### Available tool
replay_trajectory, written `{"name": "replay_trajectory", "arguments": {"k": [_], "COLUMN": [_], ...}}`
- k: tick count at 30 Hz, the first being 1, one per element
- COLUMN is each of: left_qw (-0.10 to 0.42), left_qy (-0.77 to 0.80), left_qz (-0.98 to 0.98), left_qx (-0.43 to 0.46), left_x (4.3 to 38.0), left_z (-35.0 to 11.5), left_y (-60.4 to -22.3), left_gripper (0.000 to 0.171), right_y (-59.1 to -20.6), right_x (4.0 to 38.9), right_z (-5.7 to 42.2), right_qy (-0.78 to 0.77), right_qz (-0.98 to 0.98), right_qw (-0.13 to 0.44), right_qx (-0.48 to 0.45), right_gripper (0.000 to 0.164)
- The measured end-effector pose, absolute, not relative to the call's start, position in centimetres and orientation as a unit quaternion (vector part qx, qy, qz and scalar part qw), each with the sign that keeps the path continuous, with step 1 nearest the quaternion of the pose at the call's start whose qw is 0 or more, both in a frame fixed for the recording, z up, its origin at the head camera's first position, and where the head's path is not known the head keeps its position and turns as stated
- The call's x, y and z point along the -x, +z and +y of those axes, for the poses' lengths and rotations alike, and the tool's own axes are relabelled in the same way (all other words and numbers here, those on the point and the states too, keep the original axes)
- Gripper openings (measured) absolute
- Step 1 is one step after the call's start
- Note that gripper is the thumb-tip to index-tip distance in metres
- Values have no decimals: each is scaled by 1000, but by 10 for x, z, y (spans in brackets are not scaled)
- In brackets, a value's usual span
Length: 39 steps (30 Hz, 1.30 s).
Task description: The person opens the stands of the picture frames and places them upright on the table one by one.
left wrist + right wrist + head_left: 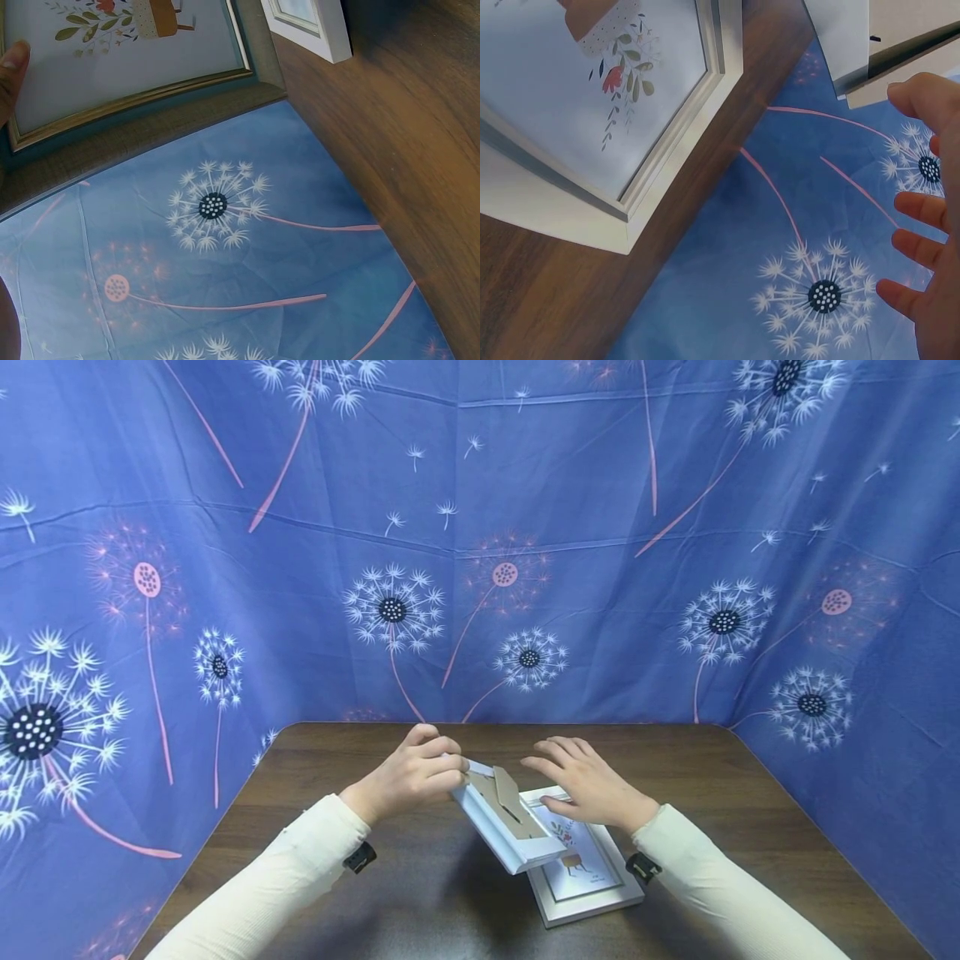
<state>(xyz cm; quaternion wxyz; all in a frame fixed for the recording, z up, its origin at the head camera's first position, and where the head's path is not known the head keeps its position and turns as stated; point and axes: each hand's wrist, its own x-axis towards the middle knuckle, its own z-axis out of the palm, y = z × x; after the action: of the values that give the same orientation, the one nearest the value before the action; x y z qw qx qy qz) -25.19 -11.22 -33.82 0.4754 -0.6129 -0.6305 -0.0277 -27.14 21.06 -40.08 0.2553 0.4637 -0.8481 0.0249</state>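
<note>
My left hand (415, 777) grips one corner of a white picture frame (486, 827), held tilted above the table with its back turned up. Brown backing board (480, 787) and a fold-out stand leg (507, 789) show on that back. From the left wrist view, the thumb (11, 71) presses the glazed front, where a plant print (150, 22) is visible. A second white picture frame (592, 906) lies face up beneath, partly covered, with a potted-plant picture. Over it hovers my right hand (592, 785), fingers spread and holding nothing; in the right wrist view the fingers are apart from both frames.
Both frames are over a dark brown wooden table (360, 893). A blue dandelion-patterned cloth (600, 527) hangs behind it and along both sides. Black bands with small devices (360, 857) sit on both wrists, over cream sleeves (285, 868).
</note>
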Motion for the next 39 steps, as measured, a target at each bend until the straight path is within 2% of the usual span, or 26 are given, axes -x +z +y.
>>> {"name": "replay_trajectory", "arguments": {"k": [39], "left_qw": [489], "left_qy": [-17], "left_qz": [-616], "left_qx": [618], "left_x": [249], "left_z": [-103], "left_y": [-336], "left_gripper": [10], "right_y": [-398], "right_x": [278], "right_z": [188], "right_qy": [26], "right_qz": [-824], "right_qw": [262], "right_qx": [-502], "right_gripper": [59]}}
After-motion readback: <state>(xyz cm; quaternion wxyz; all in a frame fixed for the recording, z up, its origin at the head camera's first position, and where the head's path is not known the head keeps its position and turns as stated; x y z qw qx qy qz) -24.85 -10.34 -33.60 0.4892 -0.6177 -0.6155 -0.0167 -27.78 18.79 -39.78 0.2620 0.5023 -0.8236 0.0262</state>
